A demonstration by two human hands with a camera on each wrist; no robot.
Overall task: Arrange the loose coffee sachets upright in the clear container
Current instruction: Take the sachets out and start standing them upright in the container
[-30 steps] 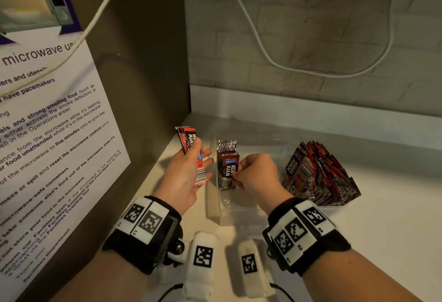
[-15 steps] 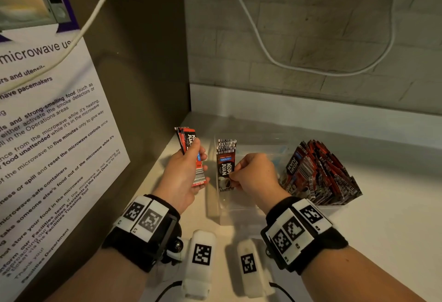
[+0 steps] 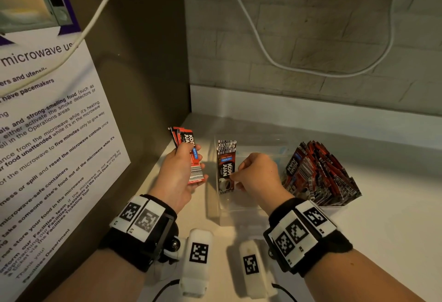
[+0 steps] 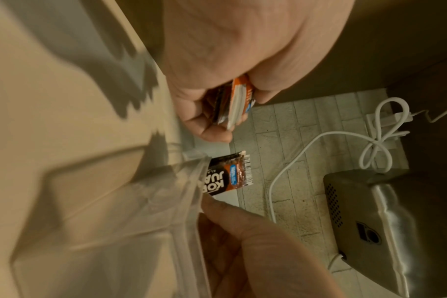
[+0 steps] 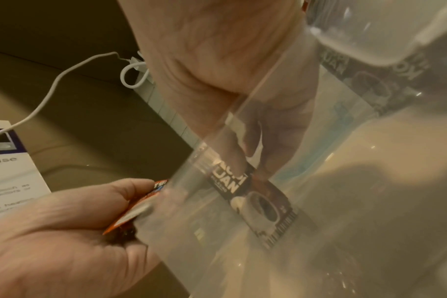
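A clear plastic container (image 3: 215, 208) stands on the white counter between my hands. Dark coffee sachets (image 3: 226, 168) stand upright against its left wall, and my right hand (image 3: 257, 175) reaches inside and pinches the front one (image 5: 262, 199). To the container's left, my left hand (image 3: 178, 175) grips a small fanned stack of red sachets (image 3: 186, 141), held upright just outside the wall. The left wrist view shows that stack (image 4: 236, 102) between thumb and fingers, and the standing sachet's top (image 4: 232, 174) above the container rim (image 4: 191, 201).
A second clear container packed with several sachets (image 3: 318, 172) sits to the right. A brown side panel with a microwave notice (image 3: 47, 134) closes off the left. A brick wall with a white cable (image 3: 263, 46) lies behind. Two white tagged devices (image 3: 198, 256) lie at the counter's front.
My right hand has pushed the sachet down into the container against the upright ones and still pinches it. My left hand with its stack has barely moved.
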